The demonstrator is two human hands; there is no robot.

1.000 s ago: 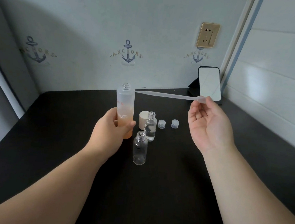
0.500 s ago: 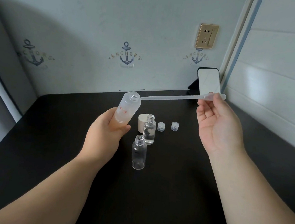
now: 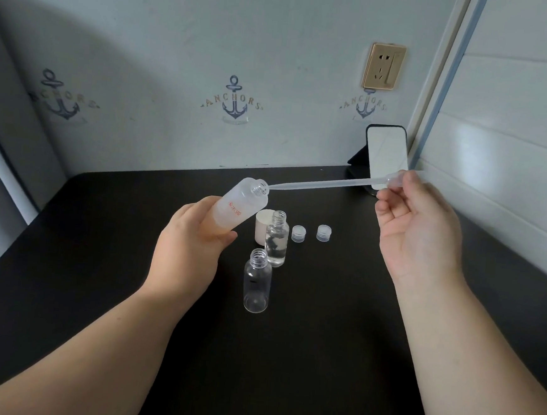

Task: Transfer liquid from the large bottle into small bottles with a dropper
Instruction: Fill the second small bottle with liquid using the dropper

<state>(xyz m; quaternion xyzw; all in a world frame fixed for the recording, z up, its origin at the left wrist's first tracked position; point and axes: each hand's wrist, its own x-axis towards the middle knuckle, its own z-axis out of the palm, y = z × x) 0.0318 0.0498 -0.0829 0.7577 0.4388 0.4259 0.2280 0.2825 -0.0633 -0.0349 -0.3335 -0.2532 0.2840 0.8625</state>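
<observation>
My left hand (image 3: 190, 246) grips the large frosted bottle (image 3: 239, 204), tilted with its open mouth pointing right; orange liquid shows at its lower end. My right hand (image 3: 418, 225) pinches the bulb end of a long clear plastic dropper (image 3: 326, 183), which lies nearly level with its tip at the bottle's mouth. On the black table (image 3: 320, 342) stand two small clear bottles without caps: the near one (image 3: 257, 284) looks empty, and the far one (image 3: 276, 240) holds some clear liquid.
A cream round cap (image 3: 262, 226) sits behind the far small bottle. Two small clear screw caps (image 3: 298, 234) (image 3: 324, 233) lie to its right. A phone (image 3: 385, 157) leans on a stand at the back right corner. Walls close the table at the back and right.
My left hand has lifted the large bottle off the table and tilted it to the right. The dropper's tip has stayed near the bottle's mouth and now meets it.
</observation>
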